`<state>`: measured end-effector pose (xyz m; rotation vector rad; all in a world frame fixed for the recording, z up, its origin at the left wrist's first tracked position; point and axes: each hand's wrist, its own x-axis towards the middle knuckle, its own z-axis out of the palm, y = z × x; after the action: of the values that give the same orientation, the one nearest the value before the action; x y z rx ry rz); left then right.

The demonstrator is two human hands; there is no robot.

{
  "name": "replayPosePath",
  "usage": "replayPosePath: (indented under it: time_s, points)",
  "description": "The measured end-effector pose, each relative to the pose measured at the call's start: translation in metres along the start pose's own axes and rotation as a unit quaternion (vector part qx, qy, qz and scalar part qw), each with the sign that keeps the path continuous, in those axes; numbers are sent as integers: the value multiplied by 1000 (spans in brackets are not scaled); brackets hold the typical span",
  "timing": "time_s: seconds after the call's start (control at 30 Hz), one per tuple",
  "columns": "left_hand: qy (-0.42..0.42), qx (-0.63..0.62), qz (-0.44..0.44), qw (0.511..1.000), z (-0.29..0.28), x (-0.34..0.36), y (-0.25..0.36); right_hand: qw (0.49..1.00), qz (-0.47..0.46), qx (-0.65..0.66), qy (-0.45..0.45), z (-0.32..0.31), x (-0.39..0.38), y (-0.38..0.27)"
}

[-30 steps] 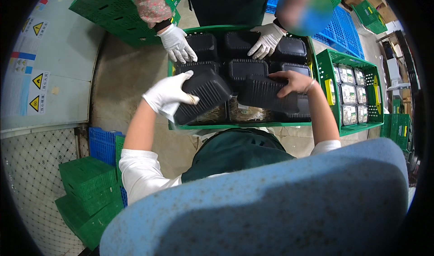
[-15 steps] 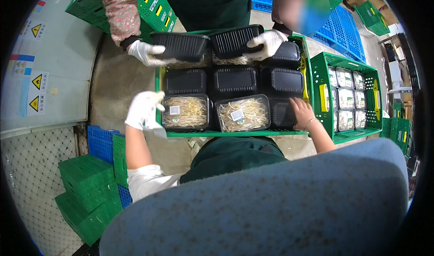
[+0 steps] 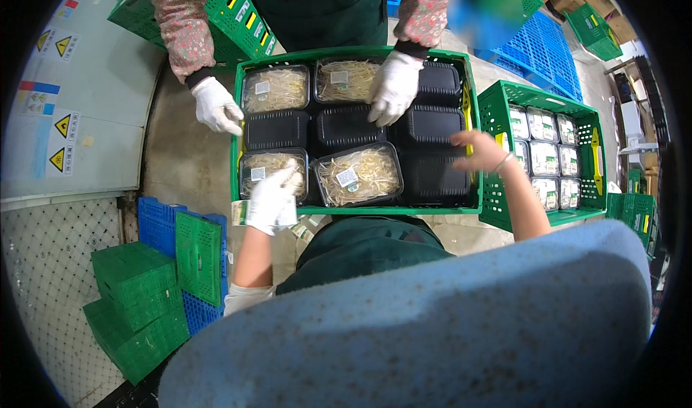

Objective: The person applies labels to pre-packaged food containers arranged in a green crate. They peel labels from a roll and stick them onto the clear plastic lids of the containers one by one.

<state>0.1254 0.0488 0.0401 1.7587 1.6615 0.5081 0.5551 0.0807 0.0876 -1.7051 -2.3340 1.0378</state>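
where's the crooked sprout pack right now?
Head view: the crooked sprout pack sits mid-row along the near side of the big green crate, between another sprout pack by the gloved left hand and a black pack.

Clear-topped sprout pack (image 3: 258, 163) is seen left of frame centre, label up, partly covered. Second sprout pack (image 3: 364, 171) is set askew at frame centre, label up. Black tray (image 3: 435, 179) is placed bottom-up right of centre, contents hidden.
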Motion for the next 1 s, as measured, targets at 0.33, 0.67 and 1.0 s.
replayPosePath:
  time_s: [0.33,0.67,1.0]
  points:
    - [-7,90,62,994,56,0,40,972,-117,-204,7,60,-6,23]
    - [94,-231,-131,959,30,-28,6,979,65,131,-141,26,28,57]
    - [93,-213,-204,951,27,-38,21,966,-45,-240,80,29,66,72]
